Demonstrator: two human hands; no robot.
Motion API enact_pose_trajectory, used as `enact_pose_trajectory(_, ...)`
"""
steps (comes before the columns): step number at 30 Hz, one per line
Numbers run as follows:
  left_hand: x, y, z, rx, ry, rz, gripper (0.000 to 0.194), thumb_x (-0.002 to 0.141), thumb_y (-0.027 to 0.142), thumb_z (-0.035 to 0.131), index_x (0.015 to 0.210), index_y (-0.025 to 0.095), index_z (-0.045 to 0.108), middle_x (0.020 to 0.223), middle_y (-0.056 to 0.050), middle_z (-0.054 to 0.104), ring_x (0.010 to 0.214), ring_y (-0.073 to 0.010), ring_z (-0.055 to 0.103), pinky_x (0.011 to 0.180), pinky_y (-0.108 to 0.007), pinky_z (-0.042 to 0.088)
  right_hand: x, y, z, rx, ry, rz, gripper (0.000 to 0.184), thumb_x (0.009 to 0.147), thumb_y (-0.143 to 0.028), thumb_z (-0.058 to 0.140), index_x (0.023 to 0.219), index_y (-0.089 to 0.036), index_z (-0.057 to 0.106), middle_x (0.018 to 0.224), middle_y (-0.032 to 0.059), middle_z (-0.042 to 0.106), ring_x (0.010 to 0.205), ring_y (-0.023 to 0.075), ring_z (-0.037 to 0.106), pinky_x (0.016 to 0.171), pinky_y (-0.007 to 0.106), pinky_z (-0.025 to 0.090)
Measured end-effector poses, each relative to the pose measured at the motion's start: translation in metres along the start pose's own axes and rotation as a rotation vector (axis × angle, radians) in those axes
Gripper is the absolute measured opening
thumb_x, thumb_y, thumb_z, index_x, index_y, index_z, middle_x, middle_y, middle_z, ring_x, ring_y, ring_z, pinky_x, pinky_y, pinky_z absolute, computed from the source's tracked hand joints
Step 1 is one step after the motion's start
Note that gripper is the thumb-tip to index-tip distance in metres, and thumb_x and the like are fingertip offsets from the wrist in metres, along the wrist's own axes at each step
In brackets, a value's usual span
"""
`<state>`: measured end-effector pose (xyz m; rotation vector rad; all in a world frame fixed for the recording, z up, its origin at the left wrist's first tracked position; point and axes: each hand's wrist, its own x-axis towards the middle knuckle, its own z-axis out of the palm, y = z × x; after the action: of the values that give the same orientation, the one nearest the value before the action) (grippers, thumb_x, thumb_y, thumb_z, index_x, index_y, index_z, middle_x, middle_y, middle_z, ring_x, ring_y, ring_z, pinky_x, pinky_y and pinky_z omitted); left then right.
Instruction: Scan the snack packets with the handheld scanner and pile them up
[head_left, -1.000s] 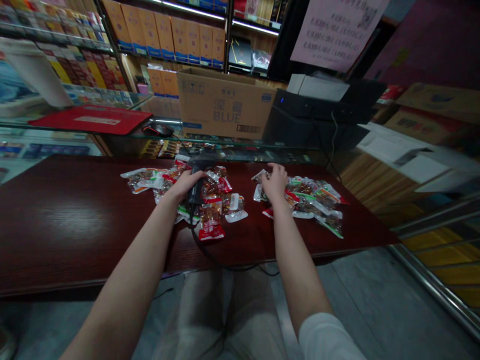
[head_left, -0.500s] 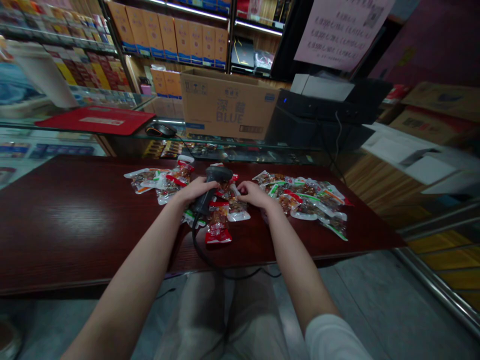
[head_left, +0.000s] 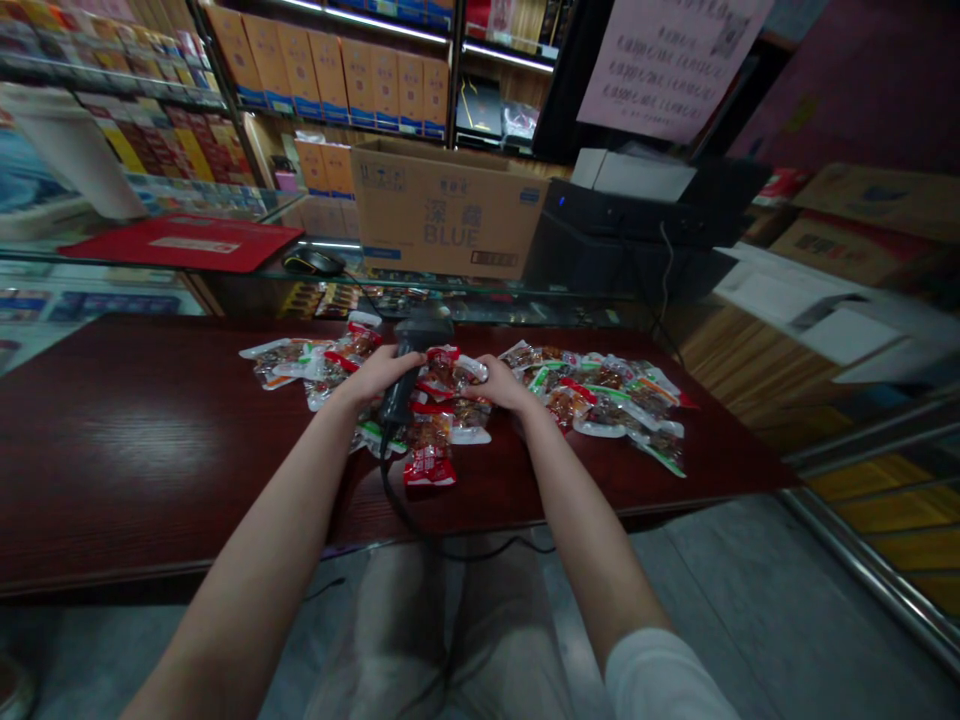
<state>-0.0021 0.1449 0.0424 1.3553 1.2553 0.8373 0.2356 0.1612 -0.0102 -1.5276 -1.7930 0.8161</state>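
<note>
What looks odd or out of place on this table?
The snack packets lie in loose, overlapping heaps across the dark wooden table, not lined up. The handheld barcode scanner's black cable trails over the table's edge.

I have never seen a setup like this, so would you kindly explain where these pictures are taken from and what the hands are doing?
There is no machine here: these are a person's own bare hands, filmed by a single camera worn on the head, looking forward and down. The left hand grasps a black corded handheld barcode scanner. The right hand appears to hold a small red-and-white snack packet. More sealed packets lie in loose piles on a dark red wooden table.
</note>
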Motion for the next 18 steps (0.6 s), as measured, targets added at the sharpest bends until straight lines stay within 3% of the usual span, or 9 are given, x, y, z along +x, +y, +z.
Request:
enact_pose_trajectory(5, -0.008, 0.005, 0.009, -0.131, -0.004, 0.039, 0.033, 0.071, 0.043, 0.071, 0.087, 0.017, 0.059, 0.065, -0.001, 0.063, 0.049, -0.0154, 0.060, 0.044, -0.026, 0.050, -0.002, 0.001, -0.026, 0.609, 0.169, 0.102, 0.027, 0.065, -0.016, 0.070, 0.082, -0.022, 0.050, 0.077, -0.0057, 0.058, 0.071, 0.0125, 0.061, 0.068, 0.033, 0.059)
enact_pose_trajectory(7, -0.012, 0.009, 0.019, -0.206, -0.048, 0.071, 0.031, 0.073, 0.041, 0.069, 0.089, 0.017, 0.058, 0.063, 0.000, 0.061, 0.051, -0.0141, 0.059, 0.047, -0.024, 0.049, -0.004, -0.003, -0.036, 0.818, 0.257, 0.077, 0.027, 0.068, -0.014, 0.068, 0.085, -0.023, 0.048, 0.081, -0.0052, 0.060, 0.074, 0.0125, 0.065, 0.072, 0.034, 0.061)
enact_pose_trajectory(9, -0.014, 0.014, 0.029, -0.252, -0.106, 0.098, 0.030, 0.074, 0.039, 0.068, 0.091, 0.016, 0.059, 0.061, 0.000, 0.061, 0.052, -0.0127, 0.058, 0.049, -0.023, 0.048, -0.005, -0.006, -0.042, 0.962, 0.267, 0.044, 0.026, 0.072, -0.015, 0.066, 0.089, -0.023, 0.048, 0.084, -0.0035, 0.065, 0.078, 0.0143, 0.070, 0.078, 0.036, 0.061)
enact_pose_trajectory(14, -0.010, 0.015, 0.050, -0.212, -0.231, 0.166, 0.034, 0.075, 0.045, 0.067, 0.089, 0.014, 0.061, 0.057, 0.000, 0.059, 0.047, -0.0099, 0.052, 0.048, -0.021, 0.042, -0.005, -0.009, -0.044, 1.110, 0.244, 0.018, 0.031, 0.074, -0.016, 0.066, 0.098, -0.025, 0.047, 0.086, -0.0032, 0.071, 0.078, 0.0174, 0.074, 0.084, 0.040, 0.060)
enact_pose_trajectory(18, -0.006, 0.009, 0.057, -0.169, -0.233, 0.168, 0.041, 0.074, 0.054, 0.068, 0.083, 0.015, 0.058, 0.053, 0.001, 0.056, 0.045, -0.0098, 0.049, 0.045, -0.021, 0.037, -0.004, -0.007, -0.043, 1.078, 0.238, 0.048, 0.030, 0.077, -0.022, 0.068, 0.102, -0.026, 0.052, 0.087, -0.0025, 0.072, 0.078, 0.0168, 0.074, 0.081, 0.038, 0.061)
